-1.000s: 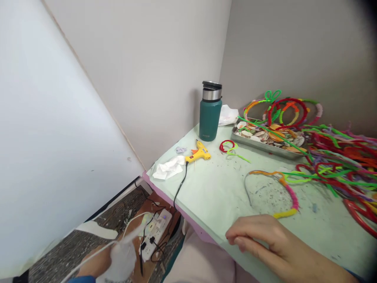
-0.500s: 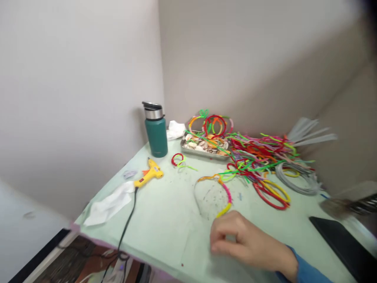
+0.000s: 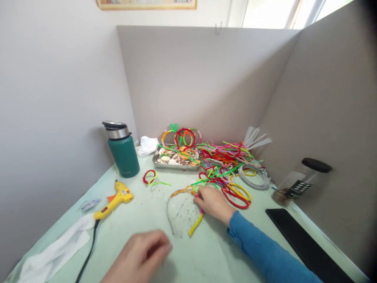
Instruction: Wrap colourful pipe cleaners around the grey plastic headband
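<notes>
A thin headband point(image 3: 167, 208) partly wrapped in orange, pink and yellow pipe cleaner lies on the green-covered table. My right hand point(image 3: 214, 202), in a blue sleeve, reaches over its right side, with thumb and fingers closed on the pink-wrapped part; the fingertips are partly hidden. At the front, my left hand point(image 3: 141, 253) hovers with curled fingers, slightly blurred, and nothing shows in it. A small red and green pipe-cleaner ring point(image 3: 149, 177) lies behind the headband. To the left rests a yellow glue gun point(image 3: 113, 202) with a black cord.
A teal bottle point(image 3: 123, 157) stands at the back left. Beside it are white tissue point(image 3: 147, 145) and a metal tray point(image 3: 176, 167) of shells with finished headbands on top. Pipe cleaners point(image 3: 224, 155) pile up at the right, near a coiled grey wire point(image 3: 255, 179), a tipped jar point(image 3: 306, 181) and a black slab point(image 3: 306, 243).
The view has tilted up and turned right. My right hand has moved forward from the headband's near end to its right side. My left hand has come into view at the front.
</notes>
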